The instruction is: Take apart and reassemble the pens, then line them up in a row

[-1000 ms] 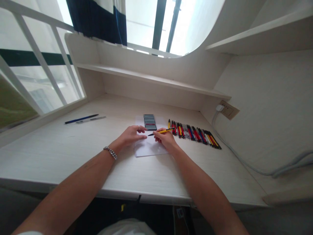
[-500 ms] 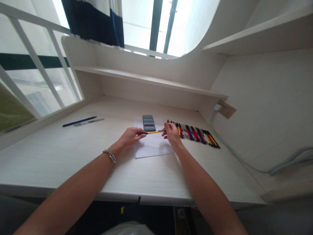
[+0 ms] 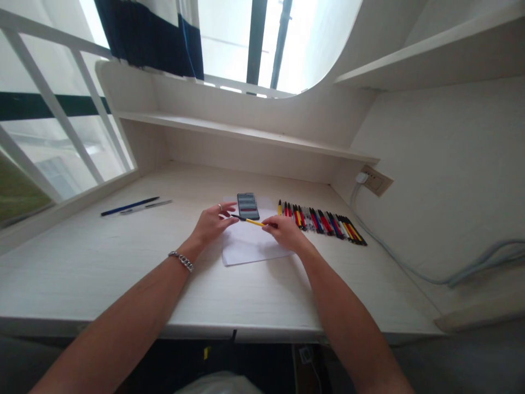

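A yellow pen with a black end (image 3: 254, 222) is held over the white paper (image 3: 250, 249). My right hand (image 3: 285, 231) pinches its yellow end between thumb and fingers. At the black end, my left hand (image 3: 212, 223) has its fingers apart, the thumb close beside the pen; whether they touch I cannot tell. A dark phone (image 3: 248, 207) lies just behind the pen, at the paper's far part. To the right of my right hand runs a row of pens (image 3: 324, 221) in black, red, yellow, blue and white.
A blue pen (image 3: 130, 206) and a clear pen (image 3: 146, 207) lie at the desk's left. A shelf (image 3: 246, 131) spans the back. On the right wall, a socket (image 3: 376, 180) holds a white plug, with a cable (image 3: 394, 260) trailing along the desk's right edge.
My left hand has let go of the pen's black end and spread its fingers. My right hand now grips the yellow end, and the pen has tilted. The view shifted slightly.
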`<state>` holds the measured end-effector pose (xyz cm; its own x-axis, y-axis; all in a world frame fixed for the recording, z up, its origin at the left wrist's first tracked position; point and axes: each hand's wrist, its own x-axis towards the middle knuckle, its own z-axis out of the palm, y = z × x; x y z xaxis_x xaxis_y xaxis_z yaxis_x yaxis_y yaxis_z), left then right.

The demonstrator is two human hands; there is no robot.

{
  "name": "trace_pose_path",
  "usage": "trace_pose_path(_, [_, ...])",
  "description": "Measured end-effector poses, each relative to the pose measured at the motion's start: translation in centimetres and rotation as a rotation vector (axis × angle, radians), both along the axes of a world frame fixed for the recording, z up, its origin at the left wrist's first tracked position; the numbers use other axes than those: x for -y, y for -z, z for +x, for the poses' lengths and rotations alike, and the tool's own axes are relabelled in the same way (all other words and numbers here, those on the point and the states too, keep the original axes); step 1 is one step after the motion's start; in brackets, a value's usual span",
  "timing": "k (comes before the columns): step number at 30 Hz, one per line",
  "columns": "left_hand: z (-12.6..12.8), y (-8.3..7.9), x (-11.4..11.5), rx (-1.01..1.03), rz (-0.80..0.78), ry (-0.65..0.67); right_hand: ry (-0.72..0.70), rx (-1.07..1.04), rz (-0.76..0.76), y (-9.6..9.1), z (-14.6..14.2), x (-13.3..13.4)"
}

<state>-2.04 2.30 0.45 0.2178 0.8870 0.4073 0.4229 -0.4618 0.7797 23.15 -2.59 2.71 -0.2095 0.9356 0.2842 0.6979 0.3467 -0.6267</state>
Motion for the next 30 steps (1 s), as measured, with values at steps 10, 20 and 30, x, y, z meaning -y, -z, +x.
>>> trace_pose_path(10, [0.0, 0.6, 0.1, -0.339, -0.129, 0.064, 0.792, -0.046, 0.172, -1.1, 13.3, -1.7])
trace_pose_path(20, [-0.4, 1.8, -1.2, -0.375, -0.132, 0.108, 1.256, 0.135, -0.095, 2.2, 26.7, 5.1])
trace_pose_path(30, [-0.7, 1.6, -1.0, -0.424, -0.133, 0.135, 1.314, 0.15, -0.214, 3.5, 25.9, 4.0])
